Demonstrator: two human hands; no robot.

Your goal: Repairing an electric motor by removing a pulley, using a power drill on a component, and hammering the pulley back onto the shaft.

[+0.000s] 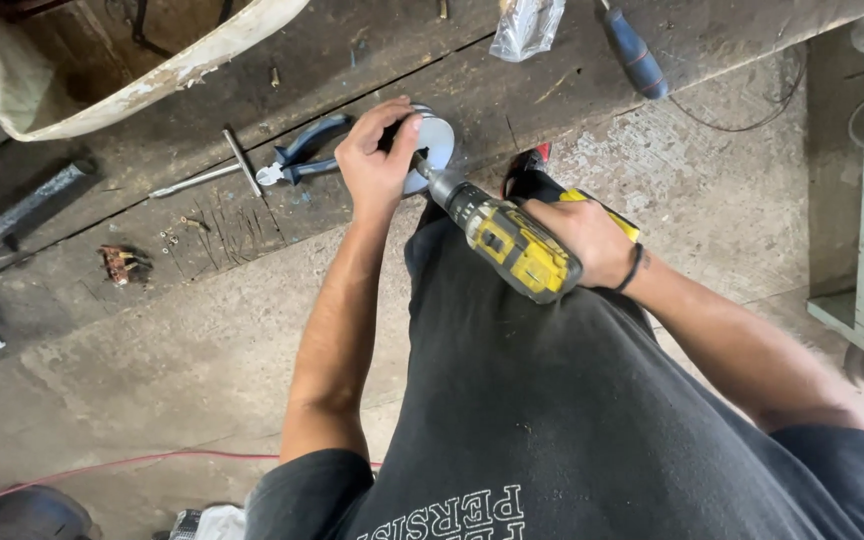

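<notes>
Left hand (377, 160): fingers clenched on round white disc (436, 150). Right hand (587, 240): fingers grasping yellow drill (512, 245), bit touching disc just beside left fingers.

Place: a workshop.
Bench: worn, scratched wood (252, 215), dark with grime.
Tools: pliers (304, 157), T-handle wrench (224, 170), screwdriver (632, 52), yellow drill (512, 243).
Small parts: loose screws (174, 235).
Floor: stained concrete (152, 370), red cable (122, 465).
</notes>
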